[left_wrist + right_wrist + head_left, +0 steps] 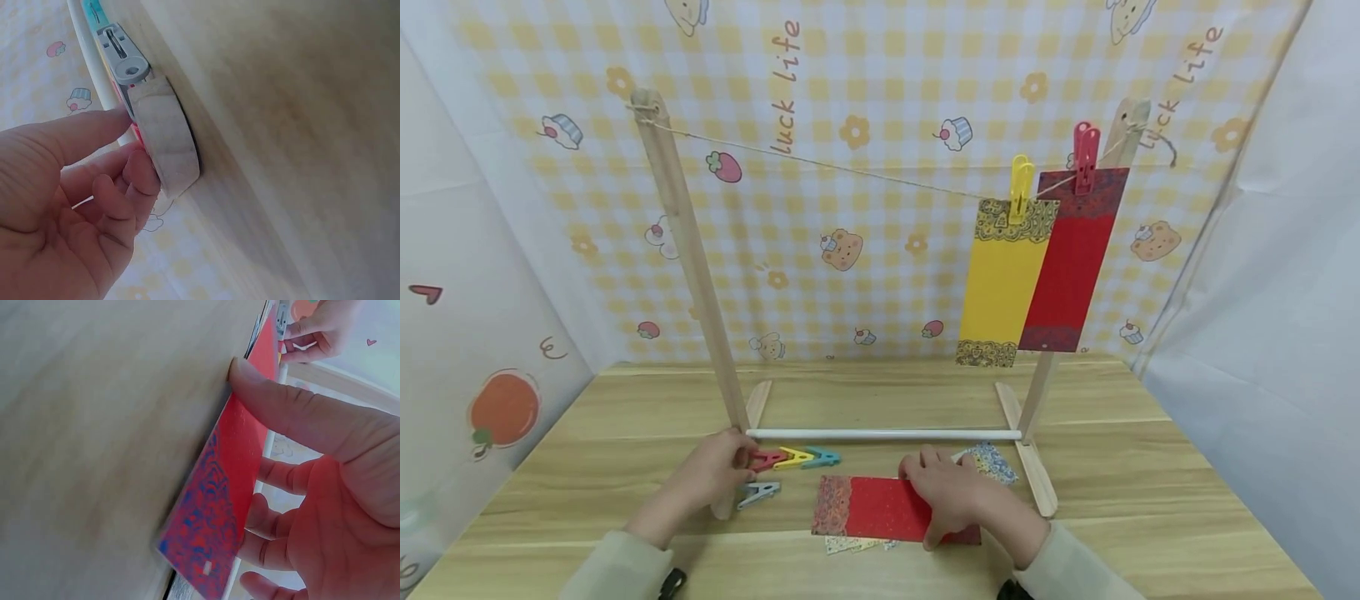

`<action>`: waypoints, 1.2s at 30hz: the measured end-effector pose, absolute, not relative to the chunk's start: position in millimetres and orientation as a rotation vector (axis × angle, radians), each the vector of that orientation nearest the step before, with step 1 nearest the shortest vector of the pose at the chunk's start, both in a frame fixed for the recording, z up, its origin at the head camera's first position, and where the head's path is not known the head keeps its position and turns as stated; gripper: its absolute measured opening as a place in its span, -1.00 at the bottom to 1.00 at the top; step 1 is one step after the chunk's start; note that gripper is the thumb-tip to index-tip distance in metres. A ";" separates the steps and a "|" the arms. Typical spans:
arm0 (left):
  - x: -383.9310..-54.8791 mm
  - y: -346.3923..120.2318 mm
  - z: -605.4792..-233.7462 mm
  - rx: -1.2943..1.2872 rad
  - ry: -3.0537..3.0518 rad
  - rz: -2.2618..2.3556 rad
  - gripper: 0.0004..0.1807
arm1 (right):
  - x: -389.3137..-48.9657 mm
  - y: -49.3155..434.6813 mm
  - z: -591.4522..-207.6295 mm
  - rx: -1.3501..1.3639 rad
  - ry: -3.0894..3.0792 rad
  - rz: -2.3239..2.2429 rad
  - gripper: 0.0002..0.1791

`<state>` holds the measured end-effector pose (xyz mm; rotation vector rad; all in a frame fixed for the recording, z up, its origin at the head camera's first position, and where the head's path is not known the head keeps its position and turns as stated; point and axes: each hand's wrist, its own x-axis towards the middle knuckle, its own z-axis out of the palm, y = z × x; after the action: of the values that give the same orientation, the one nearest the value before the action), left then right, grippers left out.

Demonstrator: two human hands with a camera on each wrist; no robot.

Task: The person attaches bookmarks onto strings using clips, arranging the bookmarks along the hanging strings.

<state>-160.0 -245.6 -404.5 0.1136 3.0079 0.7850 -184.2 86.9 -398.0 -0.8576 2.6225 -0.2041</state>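
Note:
My left hand [727, 465] is at the foot of the left wooden post. Its thumb and fingers pinch the end of a red clothespin [768, 460], largely hidden by the fingers in the left wrist view. Beside it lie a yellow clothespin [793, 457] and a teal one, with a grey clothespin [129, 67] nearer me. With thumb on the near edge and fingers on the far edge, my right hand [947, 492] grips a red card [880, 507] with patterned ends. Other patterned cards [992, 462] show partly from under the red card and hand.
A string [850, 169] runs between two wooden posts [696, 267]. On its right part, a yellow clothespin [1020, 190] holds a yellow card [1003, 287] and a red clothespin [1086, 158] holds a red card [1067, 267]. A white rod [880, 434] joins the posts low down.

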 end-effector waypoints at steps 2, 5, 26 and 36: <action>-160.1 -245.1 -404.7 0.097 3.012 0.778 -0.73 | -183.0 87.3 -398.8 -0.857 2.631 -0.213 -0.17; -161.0 -245.4 -405.1 0.090 3.019 0.763 -0.73 | -181.7 87.7 -399.0 -0.834 2.635 -0.237 -0.19; -159.0 -255.1 -392.5 0.169 2.973 0.948 -0.71 | -187.9 100.3 -394.8 -0.836 2.586 -0.521 -0.69; -158.4 -245.3 -379.6 0.100 2.915 1.181 -0.60 | -192.2 105.0 -397.0 -0.867 2.527 -0.628 -0.77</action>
<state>-158.4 -245.3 -379.6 0.0998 2.9145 1.1811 -192.2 105.0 -397.0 -0.8673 2.5266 -0.6279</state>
